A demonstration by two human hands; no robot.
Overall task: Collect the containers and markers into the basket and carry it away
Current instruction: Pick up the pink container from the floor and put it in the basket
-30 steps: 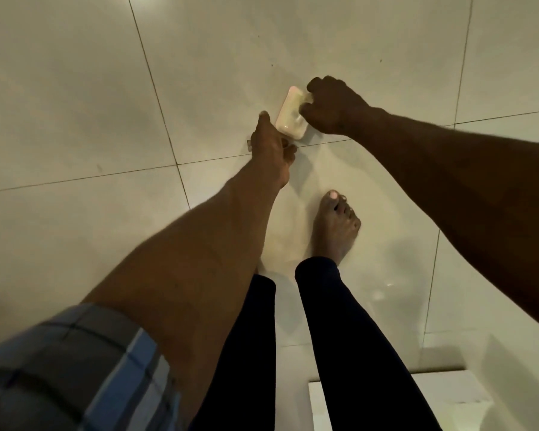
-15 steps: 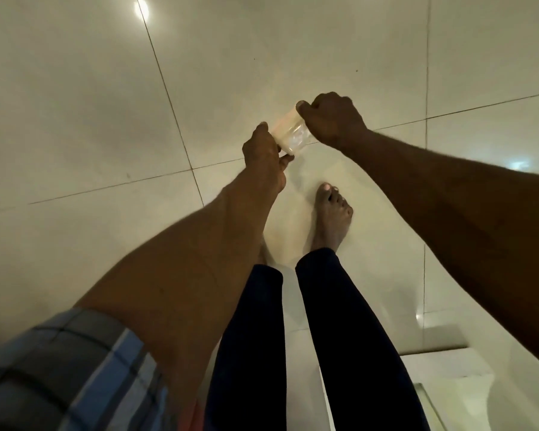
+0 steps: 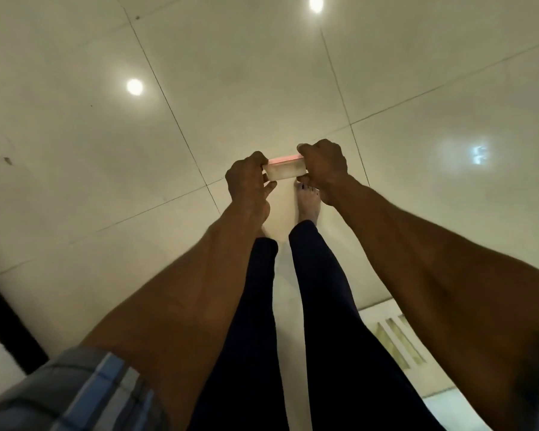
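A small translucent white container (image 3: 285,170) with a pink-red lid is held level in the air above the tiled floor, between both hands. My left hand (image 3: 249,185) grips its left end with curled fingers. My right hand (image 3: 324,168) grips its right end, fingers wrapped over the top edge. No basket or markers are in view.
Glossy cream floor tiles (image 3: 106,181) spread all around, with ceiling lights reflected in them. My legs in dark trousers and a bare foot (image 3: 307,203) stand directly below the hands. A white slatted object (image 3: 395,334) lies at lower right. A dark strip (image 3: 7,325) runs along the lower left.
The container was lifted off the floor by my right hand; my left hand came up and took its other end. It now sits level between both hands, and the view rose.
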